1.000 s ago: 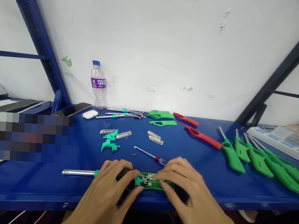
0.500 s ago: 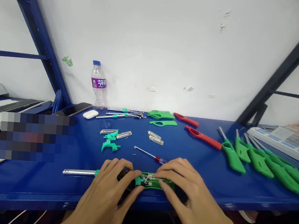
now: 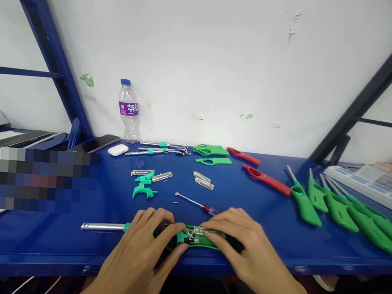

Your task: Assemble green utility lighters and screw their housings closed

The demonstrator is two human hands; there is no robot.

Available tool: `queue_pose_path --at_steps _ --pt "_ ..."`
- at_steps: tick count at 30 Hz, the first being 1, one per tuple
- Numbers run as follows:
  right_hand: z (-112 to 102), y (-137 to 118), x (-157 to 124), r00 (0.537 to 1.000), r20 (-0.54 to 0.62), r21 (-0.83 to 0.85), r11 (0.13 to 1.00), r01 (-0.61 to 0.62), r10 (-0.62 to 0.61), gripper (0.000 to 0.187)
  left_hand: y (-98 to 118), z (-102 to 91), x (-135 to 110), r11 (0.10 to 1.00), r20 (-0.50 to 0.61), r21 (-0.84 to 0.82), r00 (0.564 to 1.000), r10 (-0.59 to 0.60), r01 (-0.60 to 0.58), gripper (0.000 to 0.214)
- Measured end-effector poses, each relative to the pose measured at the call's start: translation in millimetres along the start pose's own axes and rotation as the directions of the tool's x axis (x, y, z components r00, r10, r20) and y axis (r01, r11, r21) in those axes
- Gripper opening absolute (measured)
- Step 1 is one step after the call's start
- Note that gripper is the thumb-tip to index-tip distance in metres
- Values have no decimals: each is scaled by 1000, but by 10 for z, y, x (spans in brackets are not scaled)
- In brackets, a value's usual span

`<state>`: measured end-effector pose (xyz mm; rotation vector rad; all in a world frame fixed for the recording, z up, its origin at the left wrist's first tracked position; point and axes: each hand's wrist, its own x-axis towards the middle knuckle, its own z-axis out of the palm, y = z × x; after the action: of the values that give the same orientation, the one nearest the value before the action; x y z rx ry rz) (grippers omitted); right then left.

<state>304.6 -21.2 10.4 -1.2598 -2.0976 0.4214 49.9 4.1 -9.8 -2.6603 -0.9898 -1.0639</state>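
An opened green long-nose lighter lies along the front of the table, its metal barrel (image 3: 103,226) pointing left. My left hand (image 3: 141,250) is closed on the lighter's middle, thumb and fingers around the teal trigger (image 3: 182,238). White wires show in the green shell half (image 3: 206,242) beside those fingertips. At the handle end, my right hand (image 3: 246,244) closes on a clear gas tank (image 3: 199,231) seated in the shell; its fingers partly hide the tank. A red-handled screwdriver (image 3: 208,209) lies just beyond the right fingers.
Loose teal triggers (image 3: 145,191), clear gas tanks (image 3: 204,183) and wired barrels (image 3: 151,152) lie farther back. Green shells (image 3: 213,161) and red shells (image 3: 267,180) are behind them. Several green lighters (image 3: 306,204) are at right. A bottle (image 3: 129,115) stands against the wall.
My right thumb has moved up from the shell's near edge onto the clear tank. The left hand keeps its hold on the lighter.
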Motion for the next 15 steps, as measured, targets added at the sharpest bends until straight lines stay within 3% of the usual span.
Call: queue_pose_path --at_steps 10,15 --pt "-13 19 66 994 63 -24 996 -87 88 18 0 0 -9 1000 4 8 1000 -3 3 20" --pt "15 5 57 999 17 -46 998 -44 45 18 -6 9 -23 1000 3 6 1000 -8 8 21"
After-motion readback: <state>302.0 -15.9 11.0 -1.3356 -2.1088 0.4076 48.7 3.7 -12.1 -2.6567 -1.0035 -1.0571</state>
